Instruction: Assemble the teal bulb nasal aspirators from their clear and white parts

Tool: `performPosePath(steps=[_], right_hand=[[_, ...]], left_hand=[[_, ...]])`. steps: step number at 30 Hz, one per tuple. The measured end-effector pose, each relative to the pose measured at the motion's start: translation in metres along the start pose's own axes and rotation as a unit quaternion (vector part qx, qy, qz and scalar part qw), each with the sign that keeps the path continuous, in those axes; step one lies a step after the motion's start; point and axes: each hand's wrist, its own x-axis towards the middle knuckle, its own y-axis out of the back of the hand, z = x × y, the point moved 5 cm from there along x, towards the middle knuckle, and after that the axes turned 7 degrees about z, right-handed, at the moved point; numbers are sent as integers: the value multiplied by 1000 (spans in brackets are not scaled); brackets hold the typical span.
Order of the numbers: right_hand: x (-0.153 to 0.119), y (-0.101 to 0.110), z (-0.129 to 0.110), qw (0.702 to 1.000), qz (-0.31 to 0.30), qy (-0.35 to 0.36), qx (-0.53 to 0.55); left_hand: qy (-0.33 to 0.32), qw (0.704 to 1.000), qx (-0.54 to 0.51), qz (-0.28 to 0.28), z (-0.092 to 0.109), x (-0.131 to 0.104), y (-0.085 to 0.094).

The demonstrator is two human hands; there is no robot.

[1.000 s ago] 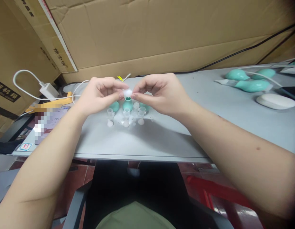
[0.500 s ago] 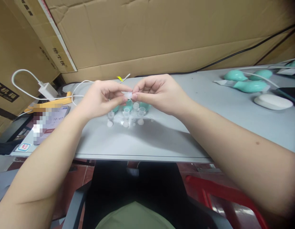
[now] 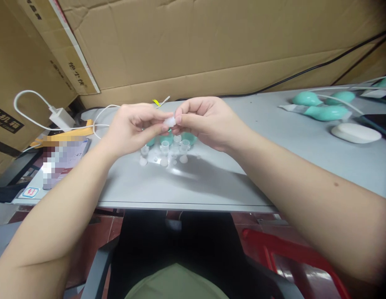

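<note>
Between both sets of fingertips is a small translucent white plastic piece [image 3: 170,121], too small to tell its exact kind. My left hand [image 3: 133,126] pinches it from the left, thumb below and fingers above. My right hand [image 3: 202,120] grips its other end between thumb and fingers. Just beneath the hands, several clear plastic fittings with ring-shaped tops, such as this fitting [image 3: 164,146], stand on the grey desk [image 3: 180,187]. Behind them, partly hidden by my hands, sit mint-green rounded objects [image 3: 187,138].
Leftward lie a phone [image 3: 66,164], an orange-yellow bar [image 3: 68,132] and a white charger [image 3: 62,119] with its cable. At the right are mint-green bulbs [image 3: 328,112] and a white oval case [image 3: 356,133]. A cardboard wall [image 3: 193,45] rises behind the desk, a black cable along it.
The white piece has turned slightly and shows more of itself between the fingertips. My right thumb and fingers have shifted a little; the fittings on the desk stay put.
</note>
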Motion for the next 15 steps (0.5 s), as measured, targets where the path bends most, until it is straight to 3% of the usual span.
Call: performPosePath(steps=[5, 12, 15], right_hand=[[1, -7, 5, 998, 14, -33, 49], [-4, -4, -4, 996, 83, 19, 31], [-4, -3, -4, 996, 77, 19, 42]], left_hand=[[-20, 1000, 15, 11, -5, 2, 2], [65, 996, -60, 34, -14, 2, -1], [61, 996, -56, 42, -11, 2, -2]])
